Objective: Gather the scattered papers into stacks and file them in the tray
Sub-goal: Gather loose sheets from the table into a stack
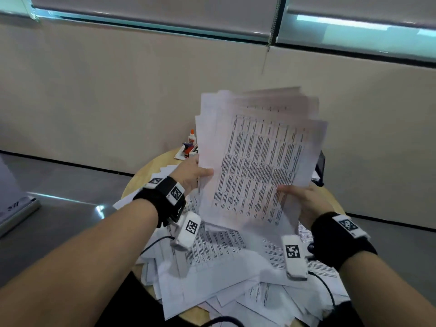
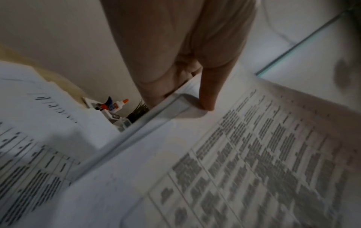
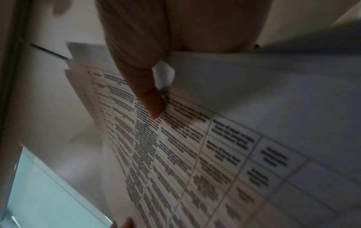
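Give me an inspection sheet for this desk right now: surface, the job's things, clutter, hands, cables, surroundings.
Surface: round wooden table, mostly covered by paper.
Job's things: held stack of printed sheets, raised off the table, edges uneven and fanned; loose papers scattered beneath; dark tray only partly visible behind the stack.
Clutter: glue bottle with orange tip and small stationery items at the far edge.
Hands: left hand grips the stack's left edge; right hand grips its lower right edge, thumb on top.
Cables: black cable from the left wrist camera, another from the right, both trailing over the papers.
Surroundings: beige wall panel, window blinds above.
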{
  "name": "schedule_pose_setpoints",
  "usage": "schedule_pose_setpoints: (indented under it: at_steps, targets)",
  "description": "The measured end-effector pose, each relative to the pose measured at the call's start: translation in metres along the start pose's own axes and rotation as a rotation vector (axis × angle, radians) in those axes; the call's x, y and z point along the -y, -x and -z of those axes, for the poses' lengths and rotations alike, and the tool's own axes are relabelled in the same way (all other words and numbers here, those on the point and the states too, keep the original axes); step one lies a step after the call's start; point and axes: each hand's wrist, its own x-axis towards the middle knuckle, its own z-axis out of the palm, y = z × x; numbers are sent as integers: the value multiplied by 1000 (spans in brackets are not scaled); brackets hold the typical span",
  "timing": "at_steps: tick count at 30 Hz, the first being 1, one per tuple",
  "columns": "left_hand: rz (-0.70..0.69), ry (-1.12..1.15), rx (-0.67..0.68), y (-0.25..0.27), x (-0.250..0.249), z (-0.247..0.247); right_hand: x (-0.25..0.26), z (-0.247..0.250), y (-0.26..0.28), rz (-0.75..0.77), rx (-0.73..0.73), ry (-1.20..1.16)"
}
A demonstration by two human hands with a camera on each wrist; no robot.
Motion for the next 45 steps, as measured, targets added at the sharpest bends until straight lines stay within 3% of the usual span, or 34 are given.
schedule_pose_setpoints:
  at_steps: [8, 11, 16, 25, 35, 45]
  targets:
    - [-203, 5, -182, 1, 3, -16, -2, -20, -15, 110, -89, 100]
    - [-179, 11, -273, 6, 22, -25, -20, -18, -16, 54, -128, 142]
    - [-200, 39, -290, 11, 34, -37, -37, -15, -15, 33, -203, 79]
    - [-396, 76, -318, 14, -9, -46, 2, -19, -19, 258, -172, 120]
    - [-203, 151, -300, 13, 34, -41, -44, -10, -16, 190, -177, 194]
    - [-173, 262, -373, 1, 35, -39, -18, -16, -29, 244, -166, 202]
